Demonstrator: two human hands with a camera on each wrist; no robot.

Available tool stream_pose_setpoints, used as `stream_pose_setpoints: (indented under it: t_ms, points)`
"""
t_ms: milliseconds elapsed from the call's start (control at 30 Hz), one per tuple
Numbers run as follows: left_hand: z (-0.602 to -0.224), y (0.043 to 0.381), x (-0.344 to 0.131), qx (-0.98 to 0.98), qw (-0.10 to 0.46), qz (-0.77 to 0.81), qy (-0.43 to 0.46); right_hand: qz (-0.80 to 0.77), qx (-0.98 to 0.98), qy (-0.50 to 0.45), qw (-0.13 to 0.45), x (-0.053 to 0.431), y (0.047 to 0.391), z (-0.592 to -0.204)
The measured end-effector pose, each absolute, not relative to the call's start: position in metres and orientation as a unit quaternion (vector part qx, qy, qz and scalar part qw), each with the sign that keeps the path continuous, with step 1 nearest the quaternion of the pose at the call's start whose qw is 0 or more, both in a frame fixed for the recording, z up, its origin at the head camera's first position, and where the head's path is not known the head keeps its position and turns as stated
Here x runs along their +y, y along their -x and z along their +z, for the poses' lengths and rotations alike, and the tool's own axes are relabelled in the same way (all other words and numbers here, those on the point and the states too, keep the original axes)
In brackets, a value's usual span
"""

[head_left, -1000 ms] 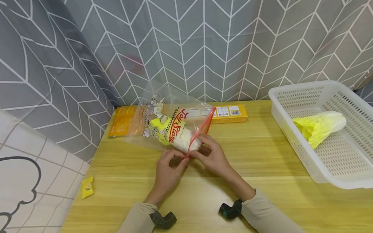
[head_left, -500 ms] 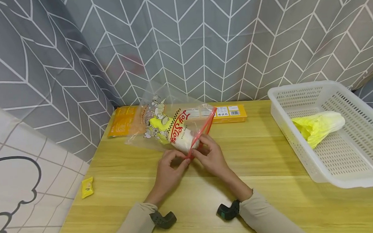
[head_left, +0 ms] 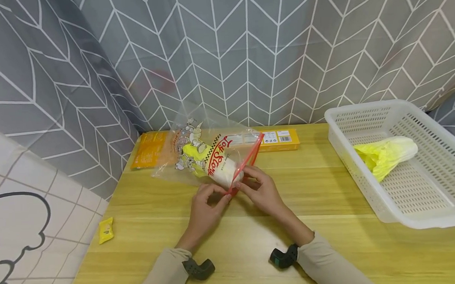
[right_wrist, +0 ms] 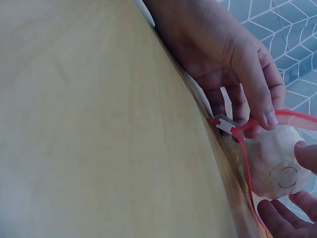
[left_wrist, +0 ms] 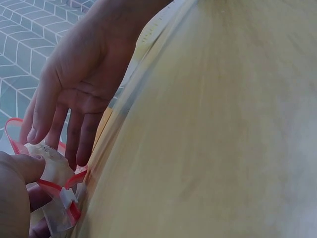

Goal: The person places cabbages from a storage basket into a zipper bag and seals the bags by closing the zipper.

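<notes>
A clear zip bag (head_left: 216,155) with a red-edged mouth and a cartoon print lies on its side in the head view. Inside it is a Chinese cabbage (right_wrist: 270,161), pale base toward the mouth and yellow leaves toward the bottom. Thumb and fingers of my left hand (head_left: 207,207) pinch the near corner of the red edge. Close by sits the white slider (right_wrist: 225,125) on the zip. My right hand (head_left: 264,194) holds the mouth's rim, its thumb (right_wrist: 306,154) by the cabbage base and its fingers at the outer side.
Behind the bag lie an orange packet (head_left: 150,152) and an orange box (head_left: 289,139). At the right stands a white plastic basket (head_left: 385,202) with another Chinese cabbage (head_left: 396,152) in it. A small yellow sachet (head_left: 106,230) is on the table's left side. A patterned curtain hangs behind.
My right hand has shifted slightly at the bag's mouth, and the red rim has tilted a little with it. My left hand keeps its pinch in the same place.
</notes>
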State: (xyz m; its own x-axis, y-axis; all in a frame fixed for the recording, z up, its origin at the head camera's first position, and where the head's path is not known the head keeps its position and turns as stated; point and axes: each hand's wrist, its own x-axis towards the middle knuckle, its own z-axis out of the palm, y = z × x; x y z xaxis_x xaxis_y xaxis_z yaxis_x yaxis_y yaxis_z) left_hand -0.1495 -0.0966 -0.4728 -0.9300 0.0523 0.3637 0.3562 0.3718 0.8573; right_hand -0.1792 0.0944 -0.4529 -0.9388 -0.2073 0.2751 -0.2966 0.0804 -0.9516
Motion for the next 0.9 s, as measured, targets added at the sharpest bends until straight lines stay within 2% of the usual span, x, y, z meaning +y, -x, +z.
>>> stream_pose_setpoints:
  t_ms: [300, 900]
  points:
    - [-0.473, 0.151, -0.093, -0.809, 0.134, -0.558, 0.129, 0.603, -0.778, -0.171, 0.041, 0.120, 0.179, -0.439]
    - [-0.473, 0.148, -0.095, -0.803, 0.119, -0.575, 0.104, 0.385, -0.895, -0.223, 0.038, 0.200, 0.195, -0.359]
